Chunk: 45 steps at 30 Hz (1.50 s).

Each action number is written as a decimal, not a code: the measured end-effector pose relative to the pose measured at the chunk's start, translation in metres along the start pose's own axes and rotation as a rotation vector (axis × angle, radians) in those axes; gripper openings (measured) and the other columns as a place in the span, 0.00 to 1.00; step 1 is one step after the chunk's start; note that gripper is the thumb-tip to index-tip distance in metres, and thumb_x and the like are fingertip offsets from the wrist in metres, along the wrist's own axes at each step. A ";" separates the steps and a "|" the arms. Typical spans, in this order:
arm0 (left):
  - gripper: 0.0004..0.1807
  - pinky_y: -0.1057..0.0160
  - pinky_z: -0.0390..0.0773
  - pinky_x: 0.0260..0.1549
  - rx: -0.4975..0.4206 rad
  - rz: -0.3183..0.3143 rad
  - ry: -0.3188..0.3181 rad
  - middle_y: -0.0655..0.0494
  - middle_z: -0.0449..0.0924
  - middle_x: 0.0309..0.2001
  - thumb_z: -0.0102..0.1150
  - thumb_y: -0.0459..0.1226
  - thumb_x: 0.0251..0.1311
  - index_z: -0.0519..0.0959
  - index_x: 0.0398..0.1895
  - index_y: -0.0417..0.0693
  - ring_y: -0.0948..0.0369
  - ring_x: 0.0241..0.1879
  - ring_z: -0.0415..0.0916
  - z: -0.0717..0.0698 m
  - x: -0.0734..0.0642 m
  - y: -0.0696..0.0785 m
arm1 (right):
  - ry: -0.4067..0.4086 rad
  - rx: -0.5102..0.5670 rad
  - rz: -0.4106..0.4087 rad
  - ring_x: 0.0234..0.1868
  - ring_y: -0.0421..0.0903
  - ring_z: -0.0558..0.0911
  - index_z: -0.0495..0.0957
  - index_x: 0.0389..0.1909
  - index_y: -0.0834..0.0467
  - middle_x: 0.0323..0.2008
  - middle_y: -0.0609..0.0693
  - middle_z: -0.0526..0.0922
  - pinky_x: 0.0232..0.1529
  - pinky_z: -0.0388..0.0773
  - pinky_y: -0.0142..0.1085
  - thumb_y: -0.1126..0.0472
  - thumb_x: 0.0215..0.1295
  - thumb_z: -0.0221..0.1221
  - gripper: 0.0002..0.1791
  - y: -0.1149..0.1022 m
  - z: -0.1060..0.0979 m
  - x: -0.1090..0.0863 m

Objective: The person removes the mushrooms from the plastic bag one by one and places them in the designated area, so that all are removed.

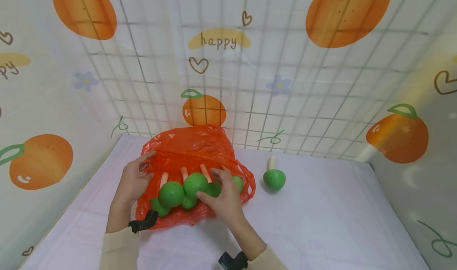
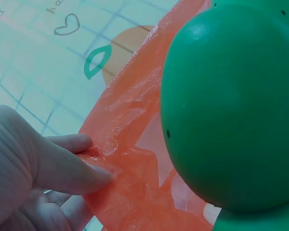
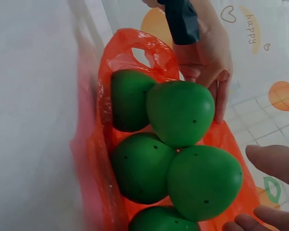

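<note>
Several toy mushrooms (image 1: 171,194) with green, black-dotted caps and pale stems lie piled in a red plastic bag (image 1: 189,141). At the bag's left side, my left hand (image 1: 133,181) pinches the thin film between thumb and fingers, as the left wrist view shows beside a large green cap (image 2: 231,110). My right hand (image 1: 227,198) hovers over the right part of the pile, thumb and fingers spread apart. In the right wrist view its fingers (image 3: 272,219) stand beside the caps (image 3: 204,180); any contact is hard to make out.
One more green mushroom (image 1: 274,179) stands on the white tabletop (image 1: 321,206), right of the bag, stem pointing away. Behind rises a white printed cloth (image 1: 221,71) with oranges and a grid pattern. Similar printed walls (image 1: 35,103) close off both sides.
</note>
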<state>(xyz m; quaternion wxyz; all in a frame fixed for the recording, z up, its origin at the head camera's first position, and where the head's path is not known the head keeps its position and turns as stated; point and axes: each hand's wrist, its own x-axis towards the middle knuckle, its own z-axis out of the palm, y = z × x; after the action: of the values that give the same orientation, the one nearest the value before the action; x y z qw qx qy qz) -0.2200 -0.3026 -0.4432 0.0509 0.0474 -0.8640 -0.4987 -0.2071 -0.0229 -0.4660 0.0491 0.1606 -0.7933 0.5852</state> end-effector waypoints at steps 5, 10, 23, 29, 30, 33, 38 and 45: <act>0.37 0.42 0.73 0.66 -0.009 0.000 0.001 0.38 0.63 0.77 0.52 0.19 0.68 0.66 0.80 0.48 0.37 0.74 0.62 0.000 0.000 -0.001 | -0.011 -0.017 -0.007 0.67 0.59 0.78 0.73 0.67 0.63 0.64 0.57 0.79 0.67 0.76 0.55 0.62 0.58 0.78 0.37 0.004 0.008 0.000; 0.37 0.42 0.74 0.65 -0.011 -0.007 0.003 0.38 0.64 0.77 0.52 0.19 0.68 0.66 0.80 0.48 0.37 0.74 0.63 0.001 0.001 0.000 | -0.019 -0.016 -0.011 0.66 0.59 0.79 0.74 0.67 0.62 0.64 0.55 0.80 0.67 0.77 0.53 0.62 0.58 0.78 0.37 0.006 0.012 0.002; 0.37 0.42 0.74 0.65 -0.015 -0.022 0.007 0.38 0.64 0.76 0.53 0.19 0.69 0.66 0.80 0.49 0.37 0.74 0.63 0.001 0.000 0.001 | -0.023 -0.050 -0.029 0.64 0.56 0.80 0.74 0.69 0.63 0.63 0.58 0.80 0.66 0.78 0.51 0.63 0.57 0.78 0.38 0.011 0.018 0.005; 0.38 0.42 0.74 0.65 -0.006 -0.020 0.010 0.37 0.64 0.77 0.52 0.19 0.68 0.67 0.80 0.49 0.37 0.74 0.63 0.001 0.000 0.001 | -0.022 -0.091 -0.053 0.62 0.56 0.80 0.75 0.68 0.65 0.60 0.56 0.81 0.64 0.79 0.52 0.63 0.56 0.79 0.39 0.012 0.019 0.007; 0.38 0.42 0.74 0.65 -0.005 -0.018 0.010 0.37 0.64 0.77 0.52 0.19 0.68 0.67 0.80 0.49 0.37 0.74 0.63 0.001 0.000 0.001 | -0.022 -0.102 -0.060 0.61 0.56 0.80 0.76 0.68 0.65 0.60 0.57 0.81 0.64 0.80 0.52 0.63 0.55 0.79 0.39 0.012 0.020 0.007; 0.37 0.43 0.75 0.64 -0.005 -0.011 0.012 0.37 0.64 0.76 0.52 0.19 0.68 0.67 0.80 0.49 0.37 0.74 0.63 0.001 0.000 0.001 | -0.025 -0.124 -0.051 0.61 0.55 0.80 0.77 0.67 0.65 0.60 0.56 0.81 0.63 0.80 0.51 0.63 0.55 0.79 0.38 0.011 0.020 0.007; 0.37 0.43 0.75 0.64 -0.003 -0.006 0.016 0.37 0.64 0.76 0.53 0.19 0.68 0.67 0.80 0.48 0.36 0.74 0.63 0.001 0.000 0.001 | -0.025 -0.121 -0.022 0.63 0.53 0.80 0.77 0.67 0.64 0.61 0.54 0.81 0.66 0.78 0.51 0.63 0.56 0.78 0.37 0.011 0.021 0.008; 0.37 0.43 0.75 0.64 -0.001 -0.014 0.017 0.37 0.63 0.77 0.52 0.19 0.68 0.66 0.80 0.49 0.37 0.74 0.63 0.000 -0.001 0.002 | -0.005 -0.085 -0.050 0.63 0.52 0.80 0.77 0.68 0.61 0.61 0.53 0.81 0.66 0.78 0.49 0.63 0.59 0.77 0.35 0.014 0.020 0.008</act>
<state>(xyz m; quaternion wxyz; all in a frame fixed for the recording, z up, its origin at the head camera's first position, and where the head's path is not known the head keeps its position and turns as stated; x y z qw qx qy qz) -0.2195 -0.3015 -0.4420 0.0548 0.0574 -0.8630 -0.4989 -0.2172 -0.0400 -0.4830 0.0685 0.1794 -0.8132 0.5493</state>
